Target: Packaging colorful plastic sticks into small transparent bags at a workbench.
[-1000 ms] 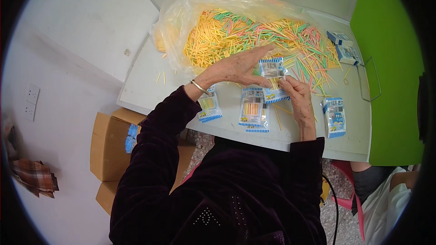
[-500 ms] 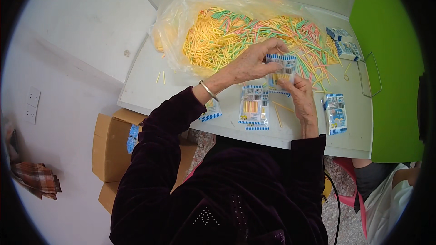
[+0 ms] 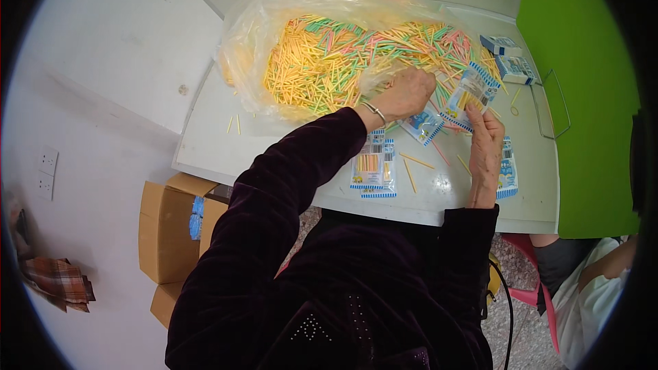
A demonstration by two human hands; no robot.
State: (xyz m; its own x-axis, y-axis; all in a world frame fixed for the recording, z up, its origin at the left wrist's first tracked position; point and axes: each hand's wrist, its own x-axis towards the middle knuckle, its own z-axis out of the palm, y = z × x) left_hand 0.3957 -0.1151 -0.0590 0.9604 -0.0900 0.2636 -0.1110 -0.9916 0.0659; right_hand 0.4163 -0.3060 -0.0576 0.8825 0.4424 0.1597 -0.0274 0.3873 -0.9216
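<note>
- Right hand (image 3: 485,138): gripping a clear, blue-and-white-edged stick packet (image 3: 474,89) near its lower right, thumb on the face. Packet sits slanted at the right end of the stick pile, yellow sticks showing through its window.
- Left hand (image 3: 408,94): fingers curled, at the front of the pile. Can't tell what, if anything, is in its grip. Metal bangle (image 3: 374,116) on that wrist.
- Second packet (image 3: 423,125): just below the left hand, partly covered by it; contact between them unclear.
- Stick pile (image 3: 308,65): yellow, green, pink thin sticks, spilling out of a big clear plastic bag (image 3: 241,38) across the back of the bench (image 3: 209,147).
- Overlapping packets (image 3: 371,168): near the front edge, left sleeve close by.
- Loose sticks (image 3: 410,175): right of those, a few more at far left.
- Partly hidden packet (image 3: 508,173): right of the right wrist.
- Back right corner: blue-and-white packs (image 3: 515,70), rubber band (image 3: 515,110), bent wire frame (image 3: 569,118) by the green panel (image 3: 582,89).
- Floor, left: open cardboard box (image 3: 163,233) with blue packaging (image 3: 196,219) inside.
</note>
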